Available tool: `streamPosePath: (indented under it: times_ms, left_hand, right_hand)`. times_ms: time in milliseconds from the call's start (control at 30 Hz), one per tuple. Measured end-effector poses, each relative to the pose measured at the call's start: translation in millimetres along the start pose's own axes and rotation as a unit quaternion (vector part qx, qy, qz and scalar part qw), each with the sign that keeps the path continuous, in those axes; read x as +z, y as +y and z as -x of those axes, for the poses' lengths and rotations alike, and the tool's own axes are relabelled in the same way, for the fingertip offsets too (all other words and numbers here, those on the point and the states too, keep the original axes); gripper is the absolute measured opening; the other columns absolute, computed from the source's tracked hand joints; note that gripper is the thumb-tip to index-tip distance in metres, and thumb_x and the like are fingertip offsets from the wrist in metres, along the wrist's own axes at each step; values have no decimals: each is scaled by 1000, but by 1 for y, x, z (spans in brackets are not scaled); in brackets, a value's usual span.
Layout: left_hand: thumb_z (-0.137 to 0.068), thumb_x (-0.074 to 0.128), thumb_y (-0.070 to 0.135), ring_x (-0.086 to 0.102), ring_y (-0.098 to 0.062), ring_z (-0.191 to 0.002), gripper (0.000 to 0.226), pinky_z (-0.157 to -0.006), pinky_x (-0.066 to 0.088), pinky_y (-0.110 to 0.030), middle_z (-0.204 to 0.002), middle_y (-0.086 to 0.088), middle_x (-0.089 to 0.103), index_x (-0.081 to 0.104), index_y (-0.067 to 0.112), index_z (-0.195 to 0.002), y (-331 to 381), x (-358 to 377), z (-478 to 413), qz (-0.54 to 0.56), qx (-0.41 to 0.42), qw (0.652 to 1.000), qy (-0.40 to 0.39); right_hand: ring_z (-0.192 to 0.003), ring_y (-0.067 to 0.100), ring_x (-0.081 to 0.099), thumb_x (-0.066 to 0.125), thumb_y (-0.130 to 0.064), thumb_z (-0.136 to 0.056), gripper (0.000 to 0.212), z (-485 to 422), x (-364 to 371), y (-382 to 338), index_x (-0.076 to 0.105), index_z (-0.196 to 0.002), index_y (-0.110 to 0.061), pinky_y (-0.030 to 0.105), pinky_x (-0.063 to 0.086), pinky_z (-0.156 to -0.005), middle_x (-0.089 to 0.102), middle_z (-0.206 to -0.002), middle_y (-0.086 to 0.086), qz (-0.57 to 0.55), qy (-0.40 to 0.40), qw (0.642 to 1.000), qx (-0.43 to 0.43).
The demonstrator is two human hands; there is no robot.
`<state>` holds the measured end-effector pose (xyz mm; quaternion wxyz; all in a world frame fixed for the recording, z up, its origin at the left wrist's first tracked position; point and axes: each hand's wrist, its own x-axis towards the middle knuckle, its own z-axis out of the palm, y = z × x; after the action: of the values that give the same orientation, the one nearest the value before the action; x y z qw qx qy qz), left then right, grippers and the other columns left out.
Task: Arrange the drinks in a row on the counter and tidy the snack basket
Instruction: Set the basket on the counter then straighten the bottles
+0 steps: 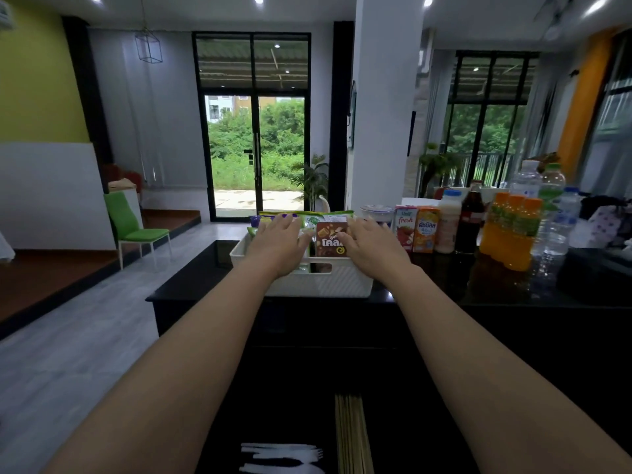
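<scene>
White plastic snack basket [318, 285] sits at the black counter's [191, 278] left end, left hand [278, 241] and right hand [371, 244] apart, fingers flat on its packets flanking a brown snack box [330, 239]; a rightward shove would likely topple the nearby strawberry carton [405, 227].

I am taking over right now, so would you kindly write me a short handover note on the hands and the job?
Left hand: open, lying on the green bags in the basket.
Right hand: open, touching the brown box that stands in the basket.
Drinks: cartons and bottles stand on the counter, right of the basket.
Done: the drinks look lined up in a row.
Left: finish tidying the snacks in the basket.
</scene>
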<state>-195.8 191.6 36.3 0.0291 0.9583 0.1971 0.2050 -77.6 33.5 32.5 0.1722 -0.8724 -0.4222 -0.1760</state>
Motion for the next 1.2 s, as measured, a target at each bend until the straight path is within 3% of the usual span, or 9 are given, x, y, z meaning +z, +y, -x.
streamPosePath:
  times_ms: [267, 600, 900, 1200]
  left_hand:
    - [-101, 15, 49, 0, -22, -149, 63, -120, 1, -44, -162, -5, 4, 9, 16, -154, 49, 17, 49, -42, 30, 998, 38]
    - [-101, 20, 48, 0, -22, -149, 63, -120, 2, -43, -162, -7, 6, 11, 14, -153, 141, 32, 67, -38, 66, 996, 39]
    - [-101, 23, 49, 7, -23, -148, 64, -120, 6, -42, -161, -7, 11, 14, 13, -153, 290, 74, 53, -14, 84, 996, 15]
    - [-100, 30, 49, 14, -25, -147, 65, -120, 12, -43, -159, -9, 18, 18, 12, -152, 430, 107, 10, 14, 98, 995, 15]
  right_hand:
    - [-148, 25, 13, 24, -50, -101, 62, 67, -11, 9, 19, -153, -16, 43, 9, -118, 18, -160, 8, 23, 26, 999, 19]
    - [-147, 25, 15, 26, -50, -101, 62, 139, -44, 82, 24, -152, -15, 43, 11, -118, 21, -159, 6, 63, 23, 994, 84]
    - [-148, 24, 10, 26, -50, -101, 63, 180, -82, 229, 19, -153, -15, 40, 9, -119, 15, -161, 6, 77, 15, 992, 96]
    - [-143, 23, 26, 34, -42, -101, 56, 194, -124, 375, 30, -148, -12, 40, 20, -115, 31, -155, 8, 79, 28, 993, 87]
